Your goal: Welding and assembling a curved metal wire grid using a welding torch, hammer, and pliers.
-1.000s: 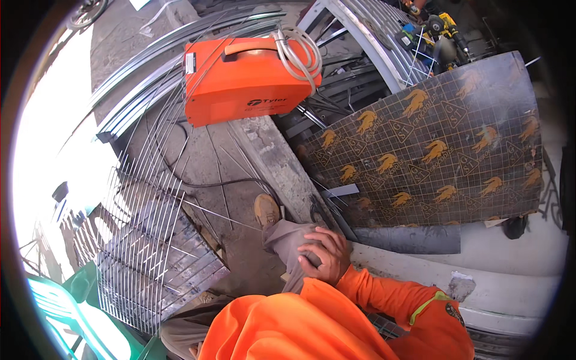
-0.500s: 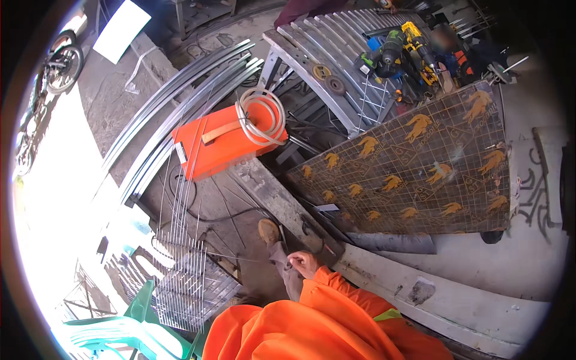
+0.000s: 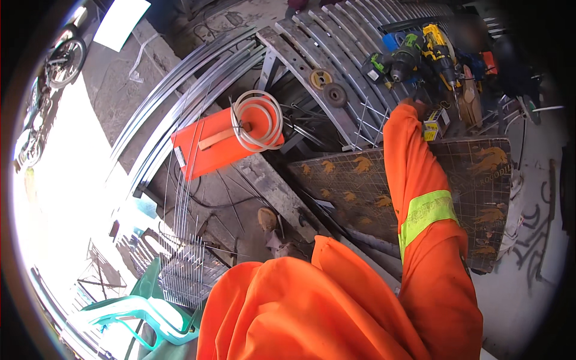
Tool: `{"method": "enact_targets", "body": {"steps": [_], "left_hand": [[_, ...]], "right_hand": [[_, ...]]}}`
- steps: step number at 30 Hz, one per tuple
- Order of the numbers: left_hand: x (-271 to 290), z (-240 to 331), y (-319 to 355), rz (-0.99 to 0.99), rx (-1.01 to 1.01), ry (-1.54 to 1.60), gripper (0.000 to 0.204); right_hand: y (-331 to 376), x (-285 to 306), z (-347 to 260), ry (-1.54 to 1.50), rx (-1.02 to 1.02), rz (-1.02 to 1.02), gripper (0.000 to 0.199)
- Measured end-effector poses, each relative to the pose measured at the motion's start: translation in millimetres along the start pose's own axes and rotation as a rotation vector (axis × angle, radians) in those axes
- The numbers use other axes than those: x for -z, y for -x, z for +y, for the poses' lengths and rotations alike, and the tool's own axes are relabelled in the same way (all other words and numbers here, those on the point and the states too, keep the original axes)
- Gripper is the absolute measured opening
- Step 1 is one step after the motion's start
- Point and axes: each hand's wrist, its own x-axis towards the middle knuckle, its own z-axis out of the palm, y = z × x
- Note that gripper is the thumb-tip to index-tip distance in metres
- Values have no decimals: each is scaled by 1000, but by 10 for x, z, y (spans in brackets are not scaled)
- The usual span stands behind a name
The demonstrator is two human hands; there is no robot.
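My right arm, in an orange sleeve with a yellow-green band, stretches out to the slatted metal table (image 3: 351, 45). At its end, my right hand (image 3: 420, 108) is small and dark among the tools, its fingers mostly hidden. It is nearest a small yellow-and-white box (image 3: 437, 125) and a green-and-black cordless drill (image 3: 406, 58). A yellow cordless drill (image 3: 441, 51) lies just beyond. Two grinding discs (image 3: 321, 78) rest on the slats left of the sleeve. I do not see my left hand.
An orange machine (image 3: 210, 141) with a coiled pale hose (image 3: 240, 129) stands left of the table. Long metal profiles (image 3: 174, 99) and thin rods (image 3: 183, 258) lie further left. A brown printed board (image 3: 354, 186) leans below the table. A green plastic chair (image 3: 150, 309) is at lower left.
My right hand has moved from beside my leg up and to the right, onto the tool-covered table. The view has shifted slightly, and my sleeve now covers part of the printed board.
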Motion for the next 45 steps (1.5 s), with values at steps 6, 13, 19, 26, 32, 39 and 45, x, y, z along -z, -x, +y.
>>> {"method": "enact_targets", "body": {"steps": [6, 13, 19, 26, 32, 39, 45], "left_hand": [[-350, -425, 598, 105, 351, 219, 39], [-1463, -549, 2382, 358, 873, 613, 40], [-1560, -133, 2446, 424, 876, 708, 42], [-1753, -165, 2451, 434, 881, 828, 39], [-1768, -189, 2312, 431, 843, 801, 42], [-1764, -395, 2196, 416, 785, 736, 42], [-1241, -270, 1911, 491, 550, 658, 42]], "right_hand": [[1357, -145, 263, 139, 162, -329, 31], [3009, -194, 945, 302, 550, -861, 30], [2944, 163, 1069, 429, 862, -1083, 28], [2210, 696, 259, 496, 1142, -1145, 27], [1402, 1238, -627, 554, 1350, -1105, 25], [717, 2020, -1526, 644, 1586, -1020, 24], [556, 2867, -2165, 746, 1785, -908, 22]]}}
